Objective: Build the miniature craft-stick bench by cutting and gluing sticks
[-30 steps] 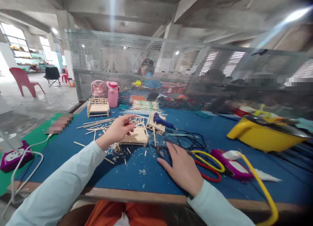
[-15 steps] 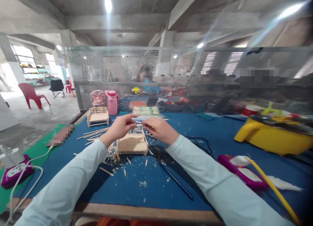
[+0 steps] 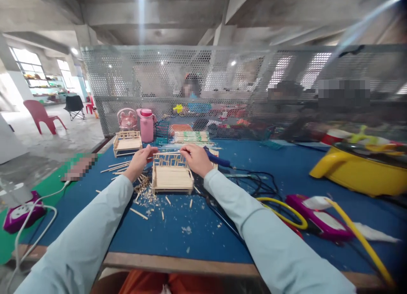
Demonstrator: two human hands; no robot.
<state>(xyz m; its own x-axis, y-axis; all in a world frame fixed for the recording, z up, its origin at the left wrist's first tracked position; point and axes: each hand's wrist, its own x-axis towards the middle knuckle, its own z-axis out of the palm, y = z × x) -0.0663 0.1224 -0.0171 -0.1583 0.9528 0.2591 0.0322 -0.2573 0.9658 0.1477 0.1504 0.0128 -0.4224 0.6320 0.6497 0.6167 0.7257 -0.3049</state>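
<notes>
A miniature bench (image 3: 172, 178) of pale wooden sticks stands in front of me, with a slatted seat and a lattice back. A thin wooden stick (image 3: 168, 152) runs along the top of that back. My left hand (image 3: 141, 161) is closed in a pinch at the stick's left end, beside the bench. At the right end, my right hand (image 3: 196, 159) pinches with thumb and fingers and covers the back's right corner. Just behind my right hand lies a blue-handled tool (image 3: 219, 157), partly hidden, that looks like a glue gun.
A second miniature bench (image 3: 127, 144) sits back left, near a pink flask (image 3: 146, 126). Loose sticks (image 3: 116, 166) and wood scraps (image 3: 144, 188) litter the blue tabletop (image 3: 152, 239). Cables (image 3: 267, 181), a purple power strip (image 3: 321, 217) and a yellow pot (image 3: 359, 169) are on the right.
My hands have moved apart from close together above the bench to the two ends of its back. The stick along the top now shows, and so does the blue-handled tool.
</notes>
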